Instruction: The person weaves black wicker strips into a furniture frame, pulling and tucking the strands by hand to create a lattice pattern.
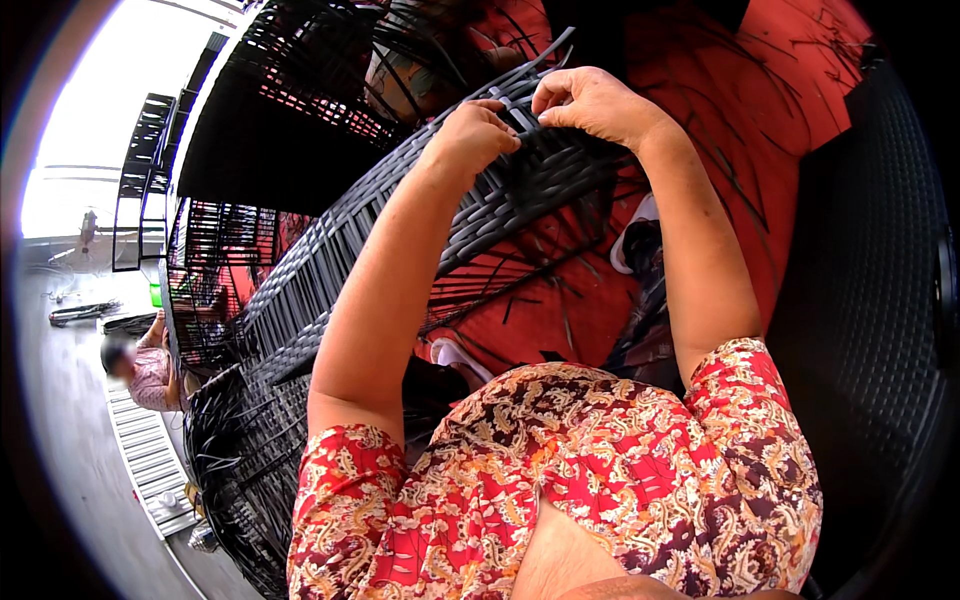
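Note:
A half-woven wicker frame (pixel 340 225) of dark grey flat strands lies slanted in front of me, from lower left to upper centre. At its far end my left hand (pixel 472 137) is closed in a pinch on the woven edge, its fingertips around a grey wicker strand (pixel 517 104). Just to the right, my right hand (pixel 595 103) bends down with thumb and forefinger pinched on the same edge; the piece between those fingers is mostly hidden. Loose strand ends (pixel 555 48) stick up beyond both hands.
Red floor covering (pixel 720 150) is strewn with cut strands. A large dark woven panel (pixel 870 290) stands on the right. Stacked black wicker pieces (pixel 270 110) fill the upper left. Another person (pixel 152 375) is at the far left, beside a white slatted bench (pixel 150 450).

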A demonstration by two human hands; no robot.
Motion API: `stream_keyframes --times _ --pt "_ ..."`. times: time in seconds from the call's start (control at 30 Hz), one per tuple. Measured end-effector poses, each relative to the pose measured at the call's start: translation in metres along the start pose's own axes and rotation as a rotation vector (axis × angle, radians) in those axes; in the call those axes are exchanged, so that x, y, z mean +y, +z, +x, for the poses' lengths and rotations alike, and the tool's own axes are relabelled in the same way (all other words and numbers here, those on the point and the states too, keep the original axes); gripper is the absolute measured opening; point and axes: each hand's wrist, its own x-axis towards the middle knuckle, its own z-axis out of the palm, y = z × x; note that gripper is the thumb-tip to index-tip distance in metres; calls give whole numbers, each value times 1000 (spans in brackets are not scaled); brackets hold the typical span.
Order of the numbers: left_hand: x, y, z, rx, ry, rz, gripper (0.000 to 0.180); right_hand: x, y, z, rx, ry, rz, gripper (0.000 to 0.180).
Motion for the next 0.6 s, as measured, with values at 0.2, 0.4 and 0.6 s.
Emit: stream_keyframes --times 0.2,0.4,0.6 --pt "2 -7 -6 5 19 135 11 -3 15 -1 111 -223 -350 22" --pt "-2 -15 -13 7 94 192 11 -11 34 0 38 -142 -513 31" --pt "14 -11 -35 209 346 585 19 -10 37 2 50 -168 -491 31"
